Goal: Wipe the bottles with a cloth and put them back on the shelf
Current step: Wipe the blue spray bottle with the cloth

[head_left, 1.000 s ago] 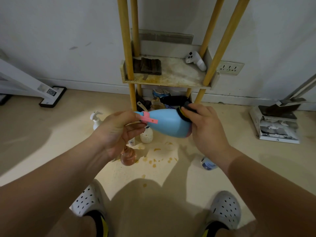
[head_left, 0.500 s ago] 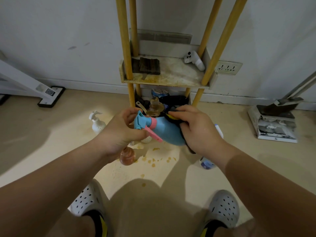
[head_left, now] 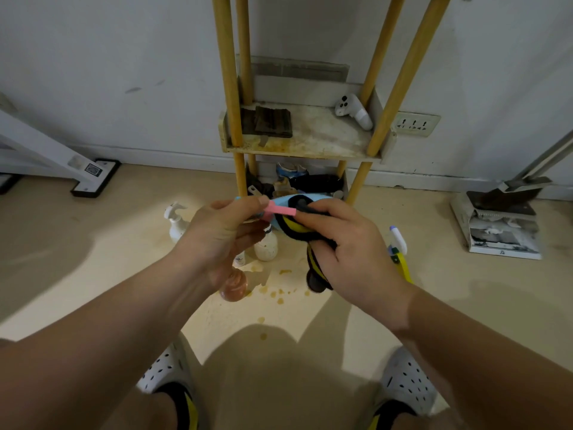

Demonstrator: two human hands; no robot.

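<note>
Your left hand [head_left: 217, 240] pinches the blue spray bottle [head_left: 313, 198] by its head, fingers [head_left: 246, 203] curled, midair before the shelf [head_left: 304, 150] front edge. Your right hand [head_left: 350, 252] grips the cloth [head_left: 293, 228] against the body: press firmly, turn the bottle, and wipe beneath the pink trigger [head_left: 280, 209].

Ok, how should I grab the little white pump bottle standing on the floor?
Probably round its body, under the pump head. The white pump bottle stands upright on the floor with bare floor to its left, so come from that side. Both hands are busy: the left hand grips the blue spray bottle, the right hand holds the cloth.
</note>
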